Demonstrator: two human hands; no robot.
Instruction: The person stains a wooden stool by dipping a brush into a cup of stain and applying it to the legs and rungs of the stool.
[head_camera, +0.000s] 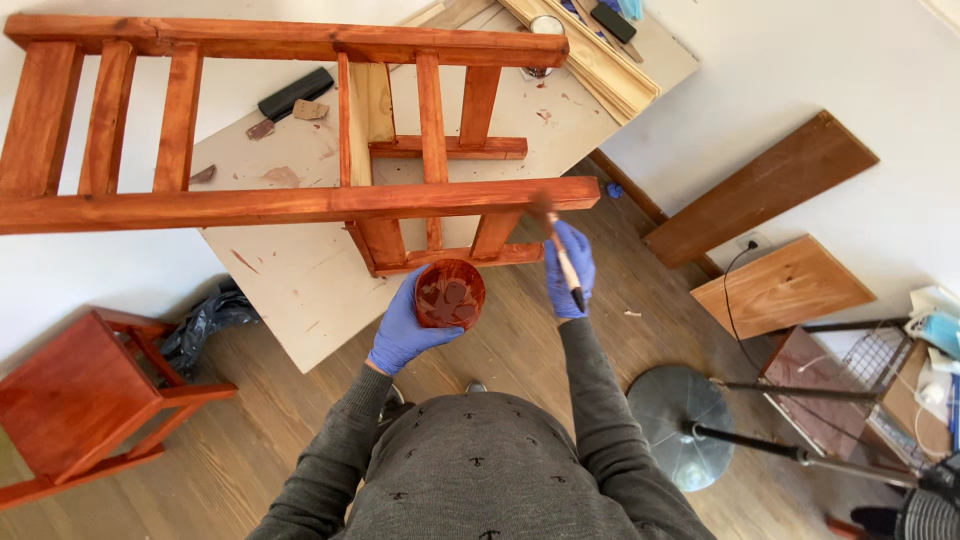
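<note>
A reddish-brown stained wooden frame (300, 200) with several slats lies across a pale work board (300, 280). My left hand (405, 325), in a blue glove, holds a small round cup of red-brown stain (450, 293) just below the frame's near rail. My right hand (570, 270), also gloved in blue, grips a paintbrush (562, 250) whose bristles touch the right end of that near rail (545, 200). The brush tip is blurred.
A stained red stool (80, 400) stands at the lower left beside a dark plastic bag (205, 320). Brown boards (760, 190) and a lighter panel (780, 285) lean on the right wall. A round stand base (680, 425) sits on the wooden floor by a wire rack (870, 370).
</note>
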